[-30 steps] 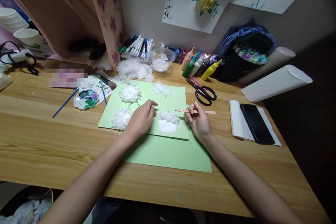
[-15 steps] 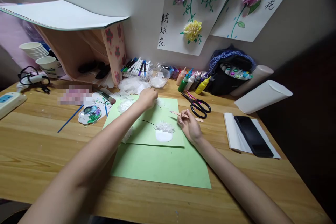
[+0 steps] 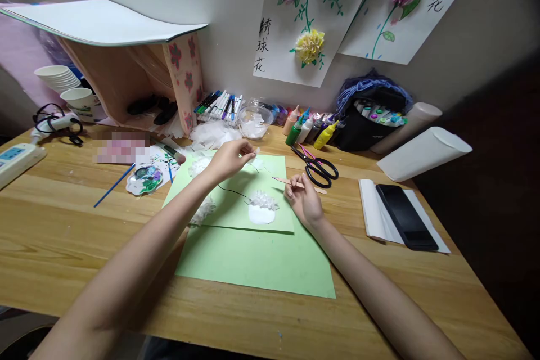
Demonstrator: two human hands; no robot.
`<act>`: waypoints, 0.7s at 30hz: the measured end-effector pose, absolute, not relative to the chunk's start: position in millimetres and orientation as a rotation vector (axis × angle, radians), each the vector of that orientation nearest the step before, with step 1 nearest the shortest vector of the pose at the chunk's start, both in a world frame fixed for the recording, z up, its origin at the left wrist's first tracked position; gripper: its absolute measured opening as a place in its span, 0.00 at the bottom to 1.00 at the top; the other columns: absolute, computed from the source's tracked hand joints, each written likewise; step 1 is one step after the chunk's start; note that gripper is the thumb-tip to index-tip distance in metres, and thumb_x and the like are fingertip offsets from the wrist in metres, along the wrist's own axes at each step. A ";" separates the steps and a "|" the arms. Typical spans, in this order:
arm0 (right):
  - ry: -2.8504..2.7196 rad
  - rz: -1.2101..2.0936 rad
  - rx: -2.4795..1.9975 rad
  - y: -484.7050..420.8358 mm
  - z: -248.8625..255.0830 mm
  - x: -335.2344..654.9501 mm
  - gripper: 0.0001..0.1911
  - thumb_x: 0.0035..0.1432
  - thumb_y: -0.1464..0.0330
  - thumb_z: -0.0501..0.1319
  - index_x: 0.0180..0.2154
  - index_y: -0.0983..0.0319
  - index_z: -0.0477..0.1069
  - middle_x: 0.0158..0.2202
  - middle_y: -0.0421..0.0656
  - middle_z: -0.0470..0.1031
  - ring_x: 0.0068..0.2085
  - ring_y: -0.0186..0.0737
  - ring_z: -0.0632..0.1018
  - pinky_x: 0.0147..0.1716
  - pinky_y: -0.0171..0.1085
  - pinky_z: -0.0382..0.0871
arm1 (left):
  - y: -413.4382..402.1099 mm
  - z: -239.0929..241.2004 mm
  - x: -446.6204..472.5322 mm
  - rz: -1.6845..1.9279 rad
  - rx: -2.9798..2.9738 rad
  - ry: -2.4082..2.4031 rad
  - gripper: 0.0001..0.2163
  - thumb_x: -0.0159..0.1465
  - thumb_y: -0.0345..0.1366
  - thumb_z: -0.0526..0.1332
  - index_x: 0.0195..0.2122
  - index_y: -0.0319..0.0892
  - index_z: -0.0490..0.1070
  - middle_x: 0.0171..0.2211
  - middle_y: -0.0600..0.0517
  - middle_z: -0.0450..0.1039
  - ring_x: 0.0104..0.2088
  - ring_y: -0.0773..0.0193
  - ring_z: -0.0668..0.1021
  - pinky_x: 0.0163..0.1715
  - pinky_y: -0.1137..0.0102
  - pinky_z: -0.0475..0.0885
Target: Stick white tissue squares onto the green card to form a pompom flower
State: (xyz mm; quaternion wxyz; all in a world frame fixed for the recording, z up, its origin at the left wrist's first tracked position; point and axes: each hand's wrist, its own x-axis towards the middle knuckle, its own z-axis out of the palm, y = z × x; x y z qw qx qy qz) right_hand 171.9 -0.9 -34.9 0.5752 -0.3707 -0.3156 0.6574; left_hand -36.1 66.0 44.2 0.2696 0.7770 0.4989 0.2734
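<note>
My left hand (image 3: 231,158) is over the upper part of the green paper sheet (image 3: 236,219), pinching a small piece of white paper (image 3: 257,151) between thumb and fingertips. My right hand (image 3: 304,200) rests at the sheet's right edge, its curled fingers closed round a thin wooden craft stick (image 3: 280,180) that points left. Ruffled white paper (image 3: 264,199) covers the top of a white oval (image 3: 261,215) on the sheet. More white ruffled clusters (image 3: 204,210) sit at the left, partly behind my left forearm. A dark drawn line runs toward the oval.
A second green sheet (image 3: 257,264) lies underneath. Scissors (image 3: 316,169), paint bottles (image 3: 304,132) and a clear bowl of paper scraps (image 3: 255,124) stand behind. At left are a paint palette (image 3: 145,180) and a brush (image 3: 113,185); at right, a phone (image 3: 405,216) and a paper roll (image 3: 424,154).
My left hand has turned and lifted slightly, so the white piece in its fingertips now shows. My right hand has stayed almost still with the stick.
</note>
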 end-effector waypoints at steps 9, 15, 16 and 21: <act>-0.792 1.501 -0.920 -1.5 -34.4 172.6 0.24 0.58 0.46 0.50 0.24 0.59 0.61 0.16 0.36 0.60 0.19 0.32 0.62 0.21 0.33 0.58 | -24.4 32.0 -36.5 0.319 1.718 0.899 0.06 0.59 0.37 0.60 0.32 0.41 0.74 0.31 0.51 0.77 0.31 0.66 0.75 0.33 0.70 0.69; -0.944 1.338 -0.916 -8.1 -33.6 171.8 0.24 0.61 0.50 0.49 0.21 0.59 0.61 0.16 0.36 0.59 0.18 0.31 0.62 0.20 0.34 0.55 | -28.2 8.1 -32.5 0.451 2.112 1.243 0.07 0.63 0.33 0.54 0.34 0.43 0.72 0.35 0.51 0.76 0.35 0.63 0.74 0.34 0.68 0.67; -0.981 1.275 -0.922 -10.9 -33.5 171.7 0.25 0.61 0.51 0.48 0.19 0.59 0.60 0.15 0.36 0.58 0.18 0.31 0.61 0.20 0.34 0.53 | -28.5 8.3 -31.0 0.479 2.168 1.242 0.07 0.63 0.33 0.54 0.35 0.43 0.72 0.35 0.51 0.75 0.35 0.63 0.74 0.34 0.68 0.67; -1.306 0.989 -0.982 -32.1 -34.9 171.7 0.28 0.63 0.54 0.44 0.15 0.59 0.58 0.13 0.38 0.56 0.17 0.34 0.59 0.19 0.36 0.50 | -28.4 5.6 -22.5 0.507 2.442 1.223 0.08 0.65 0.33 0.52 0.36 0.42 0.71 0.33 0.49 0.73 0.35 0.62 0.73 0.33 0.68 0.65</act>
